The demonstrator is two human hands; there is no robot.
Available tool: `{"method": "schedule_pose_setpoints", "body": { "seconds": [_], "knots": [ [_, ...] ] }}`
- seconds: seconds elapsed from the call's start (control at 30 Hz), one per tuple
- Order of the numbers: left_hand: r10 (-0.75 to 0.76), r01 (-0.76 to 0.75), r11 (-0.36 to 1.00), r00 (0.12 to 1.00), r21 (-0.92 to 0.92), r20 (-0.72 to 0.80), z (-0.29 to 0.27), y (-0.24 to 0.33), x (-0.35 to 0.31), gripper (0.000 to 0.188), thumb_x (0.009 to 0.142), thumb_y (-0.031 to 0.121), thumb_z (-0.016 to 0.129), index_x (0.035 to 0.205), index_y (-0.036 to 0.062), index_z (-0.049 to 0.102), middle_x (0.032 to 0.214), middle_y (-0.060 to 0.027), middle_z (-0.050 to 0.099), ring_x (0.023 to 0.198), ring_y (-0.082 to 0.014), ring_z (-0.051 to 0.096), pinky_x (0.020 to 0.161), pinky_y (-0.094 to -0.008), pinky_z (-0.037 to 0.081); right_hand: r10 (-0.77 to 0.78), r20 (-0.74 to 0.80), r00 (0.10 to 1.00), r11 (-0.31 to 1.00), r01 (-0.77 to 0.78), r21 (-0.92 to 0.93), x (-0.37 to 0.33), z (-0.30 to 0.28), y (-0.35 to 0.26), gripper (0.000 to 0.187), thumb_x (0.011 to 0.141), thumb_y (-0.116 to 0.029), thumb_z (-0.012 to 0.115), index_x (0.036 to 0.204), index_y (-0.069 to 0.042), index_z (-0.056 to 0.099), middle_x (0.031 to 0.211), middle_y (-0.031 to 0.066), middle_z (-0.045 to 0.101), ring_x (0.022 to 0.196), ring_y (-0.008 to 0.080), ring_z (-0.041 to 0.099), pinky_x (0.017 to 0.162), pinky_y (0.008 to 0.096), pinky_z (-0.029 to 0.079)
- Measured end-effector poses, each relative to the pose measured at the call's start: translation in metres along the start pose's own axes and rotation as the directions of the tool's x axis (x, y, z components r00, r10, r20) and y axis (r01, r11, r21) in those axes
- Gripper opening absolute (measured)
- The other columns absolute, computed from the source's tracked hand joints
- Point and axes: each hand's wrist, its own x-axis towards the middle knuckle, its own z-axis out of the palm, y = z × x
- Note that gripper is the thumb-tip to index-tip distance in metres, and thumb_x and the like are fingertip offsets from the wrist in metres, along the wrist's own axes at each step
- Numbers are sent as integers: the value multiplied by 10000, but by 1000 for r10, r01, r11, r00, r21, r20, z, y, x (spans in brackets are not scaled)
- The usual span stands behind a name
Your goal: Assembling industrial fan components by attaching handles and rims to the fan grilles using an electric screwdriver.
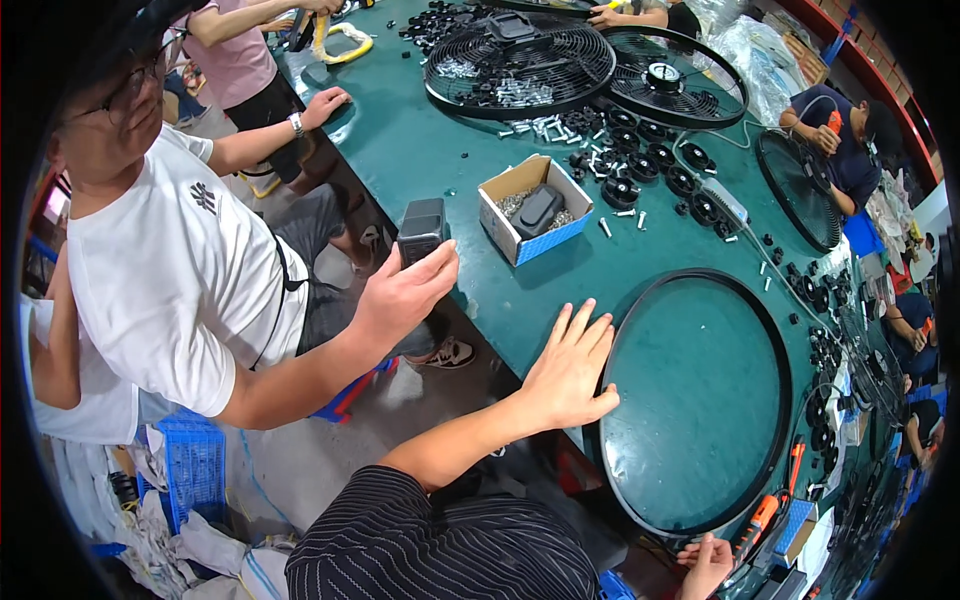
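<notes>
A large black ring [783, 360], like a fan guard's rim, lies on the green table in front of me. My left hand [570, 372] is open, fingers spread, palm down over the table edge, with its thumb and fingertips by the ring's left side. At the ring's near edge, my right hand [705, 565] has thumb and fingers bent together; what they pinch, if anything, is too small to make out. Right beside that hand sits an orange-handled electric screwdriver [757, 522]. Left of me, a person in white holds up a black boxy device [422, 225].
An open cardboard box [535, 210] of small metal parts holds a dark case. Black fan guards [520, 65], round black knobs and loose screws cover the far table [400, 130]. A grey cable [775, 265] runs along the right. Blue crates [190, 465] stand on the floor; co-workers sit around.
</notes>
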Motion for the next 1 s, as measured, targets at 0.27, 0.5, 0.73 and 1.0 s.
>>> {"method": "schedule_pose_setpoints", "body": {
  "seconds": [0.27,0.5,0.73,1.0],
  "knots": [
    [18,-21,997,999,-72,-46,-3,-4,0,720,749,307,644,1282,-156,502,1412,-283,455,1417,-458,286,1193,-579,157,-546,-382,745,774,275,-571,18,37,29,439,953,-333,659,764,56,583,678,186,610,622,317,562,613,416,481],
    [17,-23,993,999,-113,-51,-5,-9,0,715,760,312,642,1272,-166,498,1394,-300,452,1410,-468,290,1189,-581,164,-552,-406,729,770,259,-583,18,45,26,499,953,-349,655,674,55,565,651,215,598,607,342,557,606,434,473],
    [29,-33,989,999,-145,-33,-7,-13,0,715,773,312,624,1270,-184,487,1380,-320,447,1411,-469,284,1188,-583,165,-572,-420,704,766,275,-581,17,50,26,520,956,-348,654,645,50,528,614,214,565,576,321,526,586,428,455],
    [27,-33,984,999,-178,-35,-9,-16,0,717,790,320,621,1279,-187,487,1397,-322,439,1412,-467,285,1189,-581,162,-619,-430,657,746,323,-582,24,51,31,529,960,-333,655,622,45,505,577,190,540,538,297,491,544,422,432]
  ]
}}
